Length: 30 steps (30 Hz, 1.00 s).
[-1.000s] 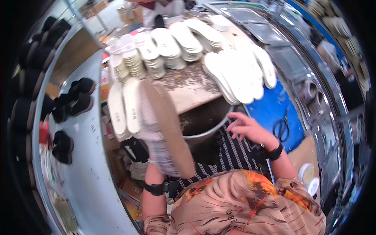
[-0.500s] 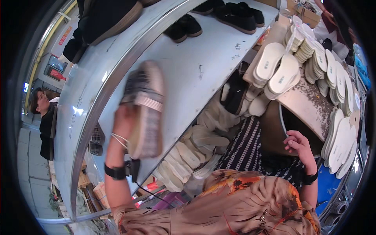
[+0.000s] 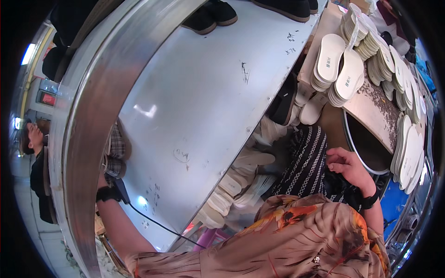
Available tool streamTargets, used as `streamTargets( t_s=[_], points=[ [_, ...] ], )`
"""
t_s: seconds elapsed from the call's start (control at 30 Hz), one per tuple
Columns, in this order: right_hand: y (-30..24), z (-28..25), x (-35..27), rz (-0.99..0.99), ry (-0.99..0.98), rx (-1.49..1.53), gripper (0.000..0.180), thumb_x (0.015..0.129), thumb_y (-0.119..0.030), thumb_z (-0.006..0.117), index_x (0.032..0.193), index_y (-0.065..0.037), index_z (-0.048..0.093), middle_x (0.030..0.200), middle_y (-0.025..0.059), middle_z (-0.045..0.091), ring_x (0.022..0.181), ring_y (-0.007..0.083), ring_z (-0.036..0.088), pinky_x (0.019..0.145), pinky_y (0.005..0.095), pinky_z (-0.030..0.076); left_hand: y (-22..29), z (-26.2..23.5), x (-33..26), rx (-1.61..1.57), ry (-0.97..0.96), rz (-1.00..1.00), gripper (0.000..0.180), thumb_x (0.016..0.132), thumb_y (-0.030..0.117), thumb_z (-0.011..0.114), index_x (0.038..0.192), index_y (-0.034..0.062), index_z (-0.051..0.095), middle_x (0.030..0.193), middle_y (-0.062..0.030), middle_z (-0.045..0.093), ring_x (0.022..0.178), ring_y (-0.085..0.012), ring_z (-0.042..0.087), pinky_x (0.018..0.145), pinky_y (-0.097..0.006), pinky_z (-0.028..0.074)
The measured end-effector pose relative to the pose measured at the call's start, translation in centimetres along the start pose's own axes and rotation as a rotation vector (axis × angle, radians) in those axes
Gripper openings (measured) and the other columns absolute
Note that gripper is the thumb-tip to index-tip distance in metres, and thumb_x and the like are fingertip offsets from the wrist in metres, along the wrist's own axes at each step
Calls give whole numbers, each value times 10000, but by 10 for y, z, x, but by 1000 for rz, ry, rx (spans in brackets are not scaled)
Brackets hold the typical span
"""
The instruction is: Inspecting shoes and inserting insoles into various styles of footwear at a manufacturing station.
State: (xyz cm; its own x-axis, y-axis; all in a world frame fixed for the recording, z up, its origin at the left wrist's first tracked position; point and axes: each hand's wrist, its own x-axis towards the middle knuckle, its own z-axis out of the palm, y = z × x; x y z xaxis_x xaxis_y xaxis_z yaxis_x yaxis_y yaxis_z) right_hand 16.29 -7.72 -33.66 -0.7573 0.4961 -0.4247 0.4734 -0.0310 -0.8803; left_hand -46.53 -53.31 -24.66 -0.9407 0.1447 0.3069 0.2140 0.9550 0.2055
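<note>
Far left, a person (image 3: 31,139) beyond the rail (image 3: 88,116). Left hand (image 3: 102,179) mostly behind the rail, at the near plaid shoe; fingers hidden, so cannot tell whether they are apart or clamped on anything. Plaid shoes (image 3: 117,155): a pair at the left edge of the pale shelf (image 3: 185,125), side by side, partly cut off by the rail.

Handling, as judged: light, cloth upper soft and giving, sole stiffer; not fragile, little slip. Best hold around the heel or across the sides just above the sole.

Top of shelf: black shoes (image 3: 211,17). Below its edge, a purple basket (image 3: 212,237), contents not made out; near it a loose heap of insoles (image 3: 227,190).

Striped cloth (image 3: 303,164) over the lap. Right hand (image 3: 348,167) beside it, fingers loosely bent and a little apart, nothing seen in the grasp.

Just behind, a round bin (image 3: 366,144), its inside too dark to read. Board (image 3: 366,125) above it carries dark scraps and stacked white insoles (image 3: 345,78); more stacks at far right.
</note>
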Motion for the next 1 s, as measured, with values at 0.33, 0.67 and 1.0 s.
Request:
streamTargets(
  t_s=[0.33,0.67,1.0],
  points=[
    [14,-10,-15,-105,71,-181,302,738,-41,661,1021,15,571,779,64,630,670,113,564,617,252,464,73,-89,-86,147,344,-13,736,842,487,492,1302,-63,328,1322,-274,363,1238,-372,348,1024,-400,294],
    [31,-49,-39,-128,167,-161,321,725,-62,661,1019,43,584,721,63,625,643,102,564,599,234,452,107,-127,-110,75,283,27,718,840,475,502,1294,-59,344,1313,-265,381,1230,-364,364,1023,-398,299],
    [44,-54,-51,-30,169,-255,344,715,-110,684,1016,29,592,729,72,624,653,121,575,603,256,460,112,-105,-129,92,72,120,700,839,463,512,1285,-55,360,1303,-256,399,1221,-356,380,1021,-397,305]
  ],
)
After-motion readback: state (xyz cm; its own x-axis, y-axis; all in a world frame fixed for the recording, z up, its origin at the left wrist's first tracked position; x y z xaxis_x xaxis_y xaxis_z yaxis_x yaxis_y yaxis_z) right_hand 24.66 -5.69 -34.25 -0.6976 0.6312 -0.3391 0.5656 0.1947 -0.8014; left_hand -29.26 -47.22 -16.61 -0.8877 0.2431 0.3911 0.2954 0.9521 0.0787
